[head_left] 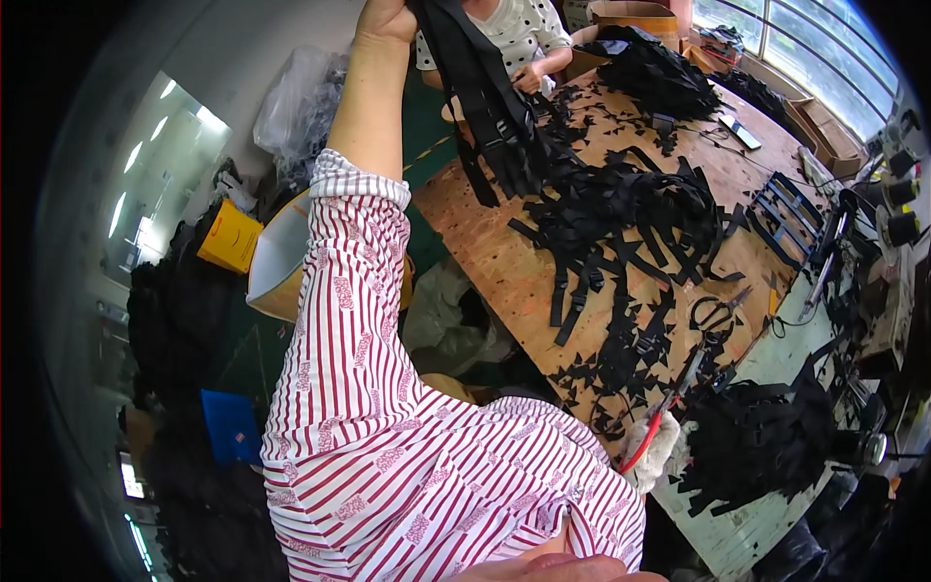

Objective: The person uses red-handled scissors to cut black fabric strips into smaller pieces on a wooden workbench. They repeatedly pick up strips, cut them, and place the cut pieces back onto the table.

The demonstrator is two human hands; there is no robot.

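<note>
At the top edge, my left hand [386, 21] is raised and closed around black webbing straps [475, 73], its fingers partly cut off by the frame. The straps hang down with plastic buckles on them, reaching the table's left edge. Low on the right, a pale fuzzy glove [661, 448] covers my right hand, which is mostly hidden by my striped shirt. It grips red-handled scissors [644, 441] whose dark blades point toward the table. Between my hands a heap of black buckled straps [630, 209] spreads over the wooden table [465, 228].
Dark-handled scissors [716, 312] lie among small black scraps. Across the table a person in a dotted top [519, 34] works with their hands. A phone [741, 132], a blue-grey rack [784, 218] and another strap pile [761, 436] are to the right. A yellow box [229, 238] stands left.
</note>
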